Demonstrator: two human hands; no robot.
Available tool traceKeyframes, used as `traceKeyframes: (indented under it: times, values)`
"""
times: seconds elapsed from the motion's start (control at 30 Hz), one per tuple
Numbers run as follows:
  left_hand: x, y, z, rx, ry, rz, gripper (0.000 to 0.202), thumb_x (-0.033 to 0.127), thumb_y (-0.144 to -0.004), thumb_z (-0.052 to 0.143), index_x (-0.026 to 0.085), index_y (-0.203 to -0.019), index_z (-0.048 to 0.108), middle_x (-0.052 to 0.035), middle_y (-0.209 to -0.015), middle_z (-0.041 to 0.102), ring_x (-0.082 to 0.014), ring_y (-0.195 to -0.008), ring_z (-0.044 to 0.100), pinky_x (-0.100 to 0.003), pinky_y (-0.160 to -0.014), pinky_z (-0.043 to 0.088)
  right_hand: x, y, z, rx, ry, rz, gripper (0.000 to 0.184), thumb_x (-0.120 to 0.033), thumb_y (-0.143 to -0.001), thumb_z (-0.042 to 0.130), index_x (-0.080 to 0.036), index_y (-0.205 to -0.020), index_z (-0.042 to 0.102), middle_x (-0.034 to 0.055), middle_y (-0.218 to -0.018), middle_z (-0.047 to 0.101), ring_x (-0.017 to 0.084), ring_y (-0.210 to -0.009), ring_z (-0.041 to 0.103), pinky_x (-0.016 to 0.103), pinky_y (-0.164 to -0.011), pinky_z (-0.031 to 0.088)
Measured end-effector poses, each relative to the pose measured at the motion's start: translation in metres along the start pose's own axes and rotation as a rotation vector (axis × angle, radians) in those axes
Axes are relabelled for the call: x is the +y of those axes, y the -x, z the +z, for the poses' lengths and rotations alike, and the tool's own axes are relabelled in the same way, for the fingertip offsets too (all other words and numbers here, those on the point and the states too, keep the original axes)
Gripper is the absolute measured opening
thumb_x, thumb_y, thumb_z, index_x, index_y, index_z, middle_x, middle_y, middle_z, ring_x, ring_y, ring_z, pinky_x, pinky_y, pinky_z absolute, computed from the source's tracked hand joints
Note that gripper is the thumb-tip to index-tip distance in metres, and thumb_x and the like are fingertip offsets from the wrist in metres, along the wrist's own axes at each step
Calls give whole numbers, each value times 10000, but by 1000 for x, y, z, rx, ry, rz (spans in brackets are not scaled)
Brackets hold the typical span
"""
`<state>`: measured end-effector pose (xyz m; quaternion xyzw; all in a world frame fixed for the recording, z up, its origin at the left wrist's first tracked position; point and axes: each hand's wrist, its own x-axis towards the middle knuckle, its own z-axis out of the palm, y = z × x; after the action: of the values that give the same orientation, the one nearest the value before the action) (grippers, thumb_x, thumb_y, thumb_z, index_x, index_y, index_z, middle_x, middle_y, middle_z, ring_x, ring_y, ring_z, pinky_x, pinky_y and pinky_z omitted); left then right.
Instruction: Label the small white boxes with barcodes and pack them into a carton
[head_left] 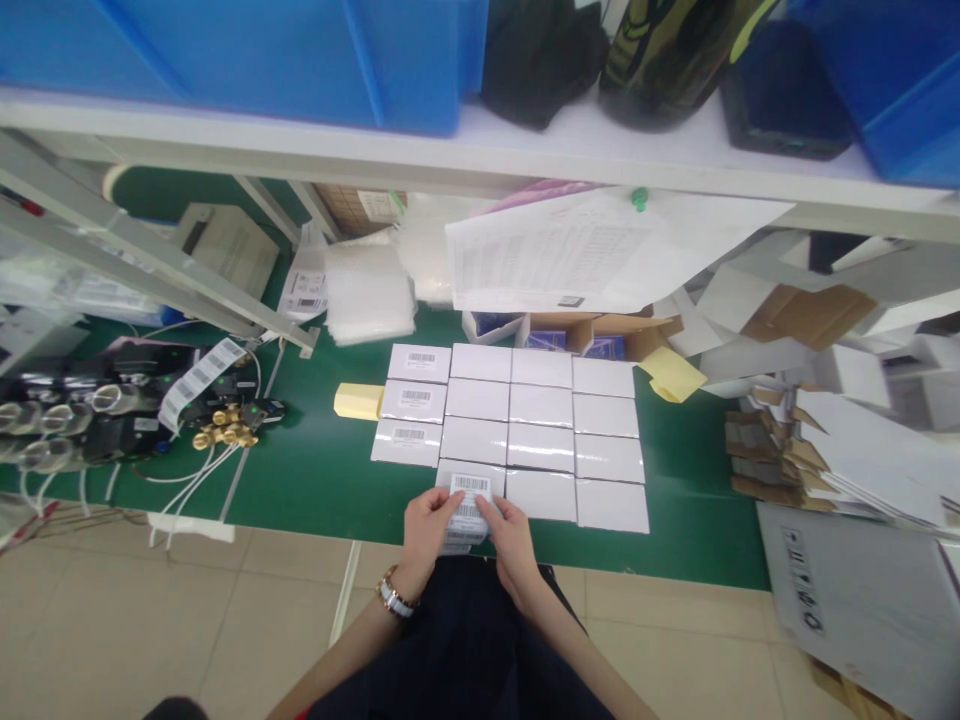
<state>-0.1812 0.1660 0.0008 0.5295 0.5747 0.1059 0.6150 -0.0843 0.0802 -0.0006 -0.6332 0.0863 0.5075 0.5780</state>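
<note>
Several small white boxes [540, 430] lie in a tight grid on the green bench top [315, 480]. The three boxes in the left column [411, 398] carry barcode labels. At the near edge my left hand [429, 522] and my right hand [510, 530] pinch a strip of barcode labels [466, 512] between them, over the nearest box [471, 478] in the second column. A barcode label shows on top of that box. A watch sits on my left wrist.
A yellow pad [358, 401] lies left of the grid. Brass fittings and black devices with cables [225, 415] sit at far left. Flat cardboard and white cartons [810, 450] pile up at right. Paper sheets [600, 250] hang from a shelf holding blue bins [300, 50].
</note>
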Motion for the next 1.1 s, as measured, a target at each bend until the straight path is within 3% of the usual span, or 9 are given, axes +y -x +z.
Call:
traceKeyframes:
  times: [0.1,0.2,0.27,0.4,0.5,0.63,0.73,0.93,1.1]
  values:
    - [-2,-3,-2,20,-88,46,364,522,-776,666,168,-691,657,-3,-635,630,-172,-625,576,-269,-601,445,4,-3,0,35,-29,-18,398,-477,-653,787,-144,-870,752,72,-795,750,249,-752,681,341,-700,546]
    - [-9,-5,-6,213,-151,167,303,457,-797,650,174,-903,676,-64,-869,689,-219,-781,638,-338,-724,522,7,-9,-1,67,8,-31,378,-484,-647,783,-145,-811,750,69,-745,740,253,-715,680,349,-674,548]
    - [-17,-6,-9,279,-195,222,316,411,-829,604,172,-1026,670,-105,-1015,684,-245,-895,648,-386,-784,544,8,-13,-2,76,26,-21,398,-501,-637,784,-141,-804,751,71,-720,735,261,-701,681,353,-652,548]
    - [-33,-5,-10,186,-271,246,320,340,-886,517,182,-1112,681,-117,-1111,691,-267,-1033,640,-448,-906,530,10,-16,-5,88,74,-17,418,-522,-638,778,-137,-799,749,80,-728,739,267,-710,683,352,-644,548]
    - [-39,-3,-9,190,-288,262,324,322,-902,497,191,-1137,678,-115,-1142,683,-267,-1060,632,-460,-953,513,14,-20,-8,95,135,-27,424,-541,-643,766,-133,-757,736,95,-750,742,258,-691,673,340,-619,537]
    - [-33,2,-10,187,-304,294,318,317,-920,492,184,-1166,643,-120,-1140,658,-264,-1062,621,-457,-925,535,17,-25,-9,111,198,-26,462,-565,-638,754,-118,-754,737,91,-709,727,245,-647,652,333,-594,526]
    - [-23,8,-10,220,-386,450,319,292,-943,484,174,-1217,596,-134,-1204,610,-265,-1151,573,-487,-1027,479,17,-26,-8,127,217,-11,470,-571,-640,743,-113,-747,735,83,-673,707,233,-619,631,313,-546,501]
    - [-15,16,-4,-68,-619,793,400,177,-967,424,217,-1352,528,-106,-1365,570,-246,-1322,480,-466,-1115,432,15,-27,-9,162,315,-40,399,-517,-665,708,-121,-709,719,43,-604,645,163,-547,514,261,-477,403]
    - [-20,11,2,-154,-715,887,429,151,-966,403,193,-1377,515,-115,-1389,570,-253,-1344,476,-492,-1116,449,17,-31,-13,172,408,-88,392,-526,-661,675,-135,-626,689,28,-548,602,153,-532,471,255,-463,364]
